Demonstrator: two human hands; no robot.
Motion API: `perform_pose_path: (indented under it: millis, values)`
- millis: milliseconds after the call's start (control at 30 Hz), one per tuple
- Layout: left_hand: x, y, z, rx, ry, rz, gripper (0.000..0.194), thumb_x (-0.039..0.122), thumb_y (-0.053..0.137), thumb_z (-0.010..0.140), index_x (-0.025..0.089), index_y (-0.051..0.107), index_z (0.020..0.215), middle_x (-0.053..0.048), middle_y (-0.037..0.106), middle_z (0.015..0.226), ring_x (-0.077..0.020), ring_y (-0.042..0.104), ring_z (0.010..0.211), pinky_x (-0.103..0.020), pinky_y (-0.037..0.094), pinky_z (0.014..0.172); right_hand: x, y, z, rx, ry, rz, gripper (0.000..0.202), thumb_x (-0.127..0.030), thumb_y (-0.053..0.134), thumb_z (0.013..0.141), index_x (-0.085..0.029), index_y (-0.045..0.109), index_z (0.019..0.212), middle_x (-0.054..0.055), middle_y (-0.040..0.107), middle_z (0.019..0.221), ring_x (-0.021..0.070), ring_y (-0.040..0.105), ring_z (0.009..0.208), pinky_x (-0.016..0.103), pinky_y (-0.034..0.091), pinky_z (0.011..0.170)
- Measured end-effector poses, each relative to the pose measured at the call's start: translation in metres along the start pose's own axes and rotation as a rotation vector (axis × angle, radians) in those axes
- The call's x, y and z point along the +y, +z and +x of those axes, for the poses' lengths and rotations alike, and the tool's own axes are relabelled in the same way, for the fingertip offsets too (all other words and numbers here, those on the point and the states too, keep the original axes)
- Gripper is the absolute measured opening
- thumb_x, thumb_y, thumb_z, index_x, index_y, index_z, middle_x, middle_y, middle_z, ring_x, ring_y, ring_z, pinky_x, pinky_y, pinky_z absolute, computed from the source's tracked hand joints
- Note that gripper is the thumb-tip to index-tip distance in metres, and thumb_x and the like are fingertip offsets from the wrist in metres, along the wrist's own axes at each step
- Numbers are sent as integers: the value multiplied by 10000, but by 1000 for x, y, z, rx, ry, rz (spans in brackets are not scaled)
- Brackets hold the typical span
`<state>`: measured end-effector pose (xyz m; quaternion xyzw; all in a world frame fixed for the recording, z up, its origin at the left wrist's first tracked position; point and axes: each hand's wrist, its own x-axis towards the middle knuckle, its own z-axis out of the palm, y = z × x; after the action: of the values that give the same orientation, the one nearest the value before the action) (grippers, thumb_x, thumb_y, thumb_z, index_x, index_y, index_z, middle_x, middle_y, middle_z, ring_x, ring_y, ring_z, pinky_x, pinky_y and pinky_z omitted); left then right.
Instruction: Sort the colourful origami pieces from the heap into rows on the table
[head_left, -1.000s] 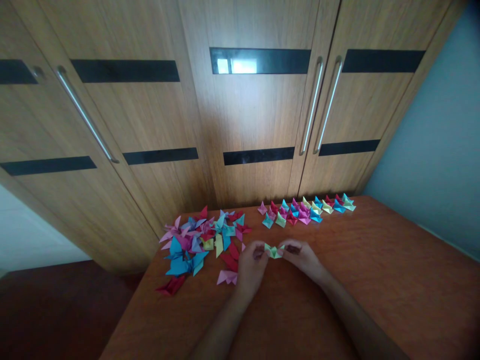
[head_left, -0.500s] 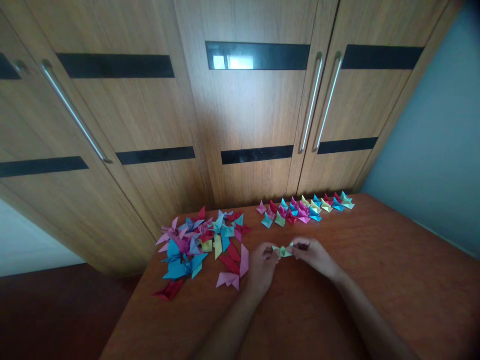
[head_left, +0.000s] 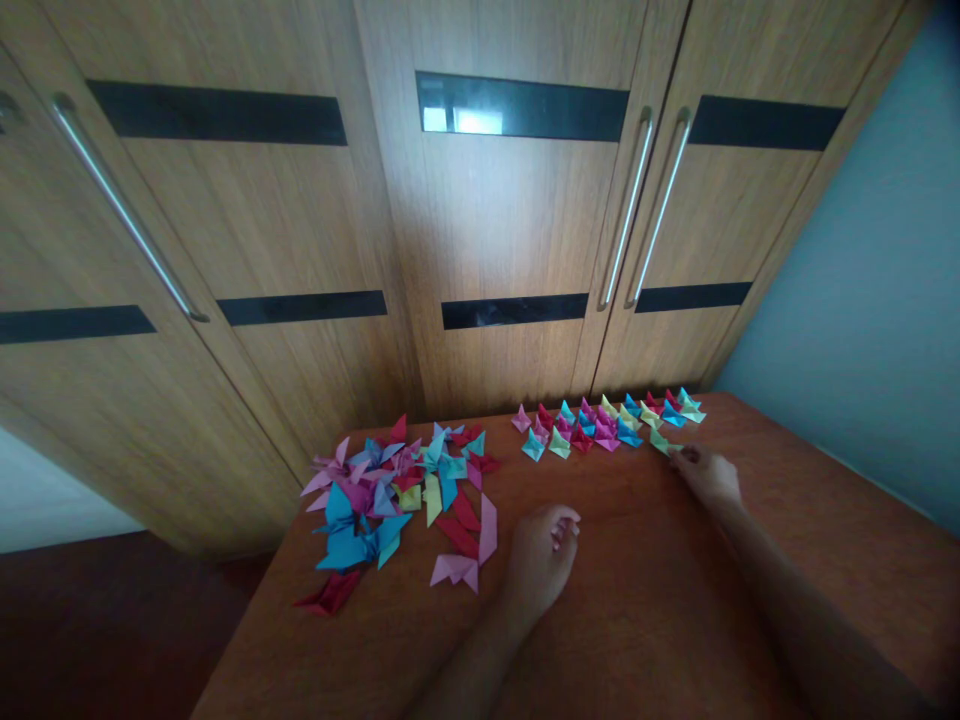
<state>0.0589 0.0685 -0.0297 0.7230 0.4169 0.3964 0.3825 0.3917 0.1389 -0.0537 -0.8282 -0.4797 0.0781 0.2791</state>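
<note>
My right hand [head_left: 706, 476] pinches one end of a light green origami boat [head_left: 661, 443], close to the near side of the boat rows at the back right. My left hand [head_left: 546, 555] rests over the middle of the table, its fingers curled in with nothing visible in them. Small folded paper boats [head_left: 606, 430] in pink, red, blue, yellow and green stand in rows along the table's back. To the left of my left hand lie flat folded papers, among them a pink one [head_left: 455, 570] and a red one [head_left: 459, 535].
A loose heap of folded papers [head_left: 367, 490] in several colours covers the table's left side. A dark red folded paper [head_left: 330, 593] lies near the left edge of the wooden table [head_left: 637, 620]. Behind stands a wooden wardrobe [head_left: 495, 220]; a wall [head_left: 862, 330] borders the right.
My left hand has let go of the green boat. My right hand has carried it right and away from me, toward the rows. The view has shifted slightly.
</note>
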Motion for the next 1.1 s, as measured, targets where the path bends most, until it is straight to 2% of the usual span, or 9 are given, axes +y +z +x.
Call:
perform_pose_path:
  millis: [100, 233, 467, 667, 833, 933, 1000, 1100]
  values:
    - [-1, -1, 0, -15, -10, -9, 269, 98, 446, 750, 199, 622, 925, -18, 670, 840, -149, 603, 730, -244, 445, 644, -13, 7, 4, 4, 73, -187, 438, -532, 453, 776, -203, 672, 965, 144, 676, 912, 296, 626, 839, 334, 440, 623]
    - [-2, -1, 0, -38, -17, 13, 286, 89, 448, 727, 213, 623, 917, -11, 671, 835, -151, 597, 718, -248, 446, 644, -28, 13, 6, -5, 101, -274, 480, -529, 417, 811, -200, 626, 1092, 174, 655, 940, 315, 622, 862, 382, 456, 663]
    - [-2, -1, 0, -47, -6, 76, 272, 113, 446, 747, 207, 634, 920, -20, 669, 840, -152, 588, 702, -253, 448, 649, -36, 18, 11, -17, 83, -301, 484, -516, 412, 824, -229, 562, 1184, 171, 642, 985, 317, 612, 903, 408, 459, 699]
    - [-3, -1, 1, -42, 9, 52, 277, 104, 435, 756, 205, 633, 921, -19, 666, 835, -146, 586, 694, -247, 448, 640, -35, 16, 7, 14, 93, -222, 468, -519, 446, 806, -232, 547, 1163, 142, 651, 966, 318, 611, 896, 393, 457, 694]
    - [-4, 0, 1, -35, 23, 43, 269, 104, 436, 753, 203, 635, 904, -25, 664, 841, -151, 587, 707, -253, 454, 648, -32, 16, -14, 219, 153, -32, 480, -511, 450, 796, -161, 563, 1104, 153, 666, 912, 308, 616, 850, 353, 442, 682]
    - [-3, 0, 1, -29, 29, 38, 268, 101, 442, 744, 201, 638, 898, -25, 665, 837, -152, 588, 705, -255, 458, 647, -41, 21, -37, 294, 116, 112, 398, -445, 432, 807, -154, 604, 1019, 139, 675, 891, 277, 617, 835, 322, 432, 699]
    - [0, -1, -1, -19, 30, 44, 280, 92, 438, 738, 199, 639, 901, -25, 666, 836, -151, 588, 700, -255, 462, 646, -55, 28, -54, 265, 46, 191, 362, -416, 417, 815, -163, 620, 976, 124, 680, 880, 256, 619, 824, 303, 431, 703]
    - [9, -8, -9, -17, 36, 97, 282, 112, 428, 768, 201, 645, 925, -30, 662, 846, -153, 589, 694, -257, 466, 639, -85, 42, -80, 120, -135, 268, 373, -446, 401, 827, -176, 627, 953, 99, 683, 865, 236, 627, 802, 286, 432, 685]
